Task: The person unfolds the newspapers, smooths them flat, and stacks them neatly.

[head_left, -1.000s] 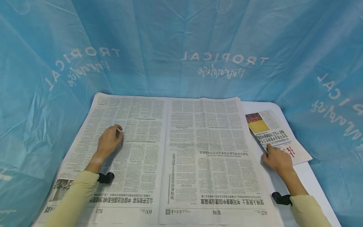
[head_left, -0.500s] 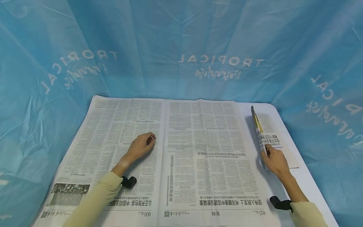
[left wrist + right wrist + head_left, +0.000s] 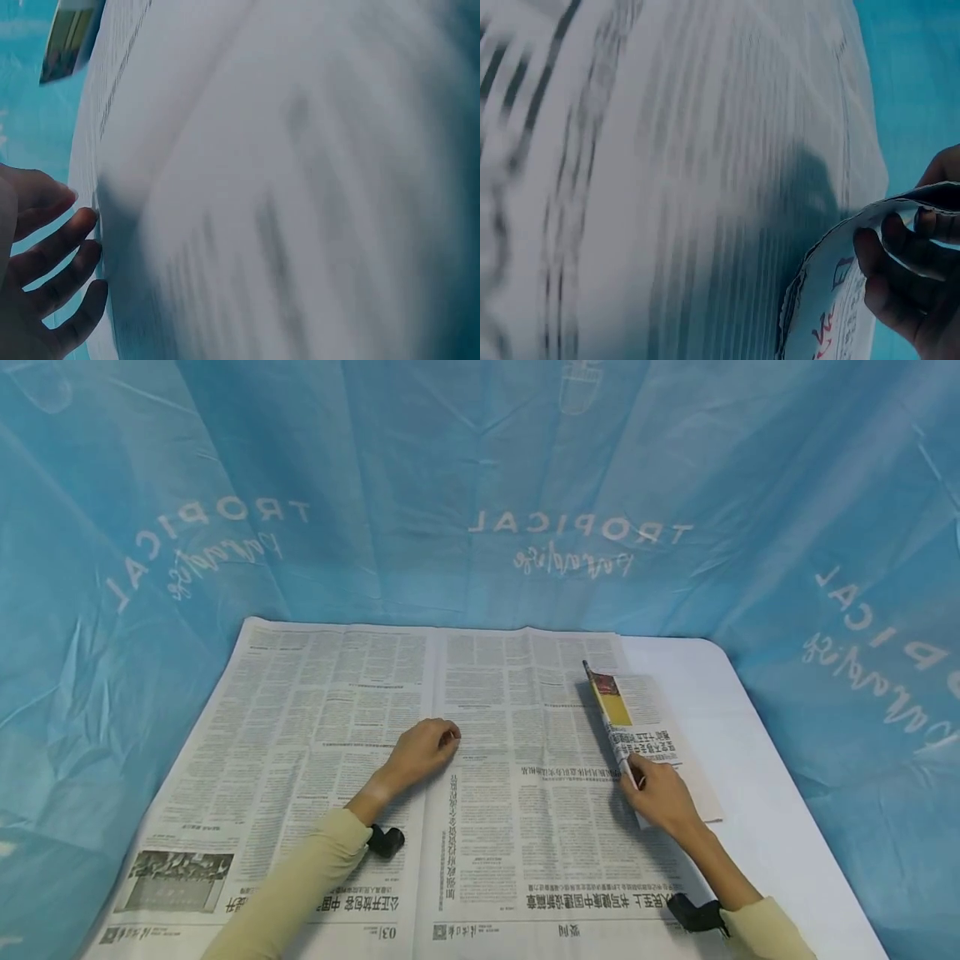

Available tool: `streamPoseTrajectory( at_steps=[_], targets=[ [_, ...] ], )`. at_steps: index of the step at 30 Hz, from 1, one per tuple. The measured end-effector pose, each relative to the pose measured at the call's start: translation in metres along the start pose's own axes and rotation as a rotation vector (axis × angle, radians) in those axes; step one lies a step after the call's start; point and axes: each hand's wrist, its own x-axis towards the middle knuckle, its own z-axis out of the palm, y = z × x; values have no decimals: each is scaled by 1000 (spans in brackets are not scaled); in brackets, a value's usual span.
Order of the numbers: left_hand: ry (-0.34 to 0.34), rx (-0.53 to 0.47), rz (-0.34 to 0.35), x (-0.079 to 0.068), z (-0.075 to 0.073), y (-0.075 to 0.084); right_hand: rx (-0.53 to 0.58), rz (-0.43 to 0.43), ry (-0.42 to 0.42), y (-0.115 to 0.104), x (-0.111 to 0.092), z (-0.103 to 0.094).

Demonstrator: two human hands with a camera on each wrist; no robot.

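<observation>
A large newspaper (image 3: 480, 718) lies spread over most of the white table. My right hand (image 3: 660, 793) grips the near-left edge of a folded newspaper (image 3: 641, 718), which is tilted with that edge raised over the right part of the spread sheets. In the right wrist view, fingers (image 3: 889, 277) curl round the bent folded newspaper (image 3: 832, 307). My left hand (image 3: 423, 750) hovers above the middle of the spread sheets with loosely bent fingers and holds nothing. The left wrist view shows the fingers of the left hand (image 3: 56, 277) apart, near the paper.
White tabletop (image 3: 750, 777) shows along the right side. A blue printed curtain (image 3: 480, 485) hangs behind and on both sides of the table. Black wrist cameras sit on both wrists, below the light sleeves (image 3: 307, 877).
My right hand has taken hold of the folded newspaper, lifted its edge and carried it left from the table's right side. My left hand has moved right, towards the centre.
</observation>
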Motion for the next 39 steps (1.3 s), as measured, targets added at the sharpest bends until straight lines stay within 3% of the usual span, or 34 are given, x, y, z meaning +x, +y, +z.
streamPoseTrajectory(
  at_steps=[9,16,27,35,39],
  targets=[
    [-131,-50,63,3,14,10,-29,-64,-14,-47,10,33],
    [-154,-114,-12,5,17,8,-5,-119,-97,-81,16,54],
    [-137,-253,-44,3,17,6,-3,-177,-113,-120,21,80],
    [-104,-230,-120,9,17,12,-32,-249,-93,-138,25,94],
    [-67,-168,-148,10,18,15,-70,-281,-83,-147,29,98]
  ],
)
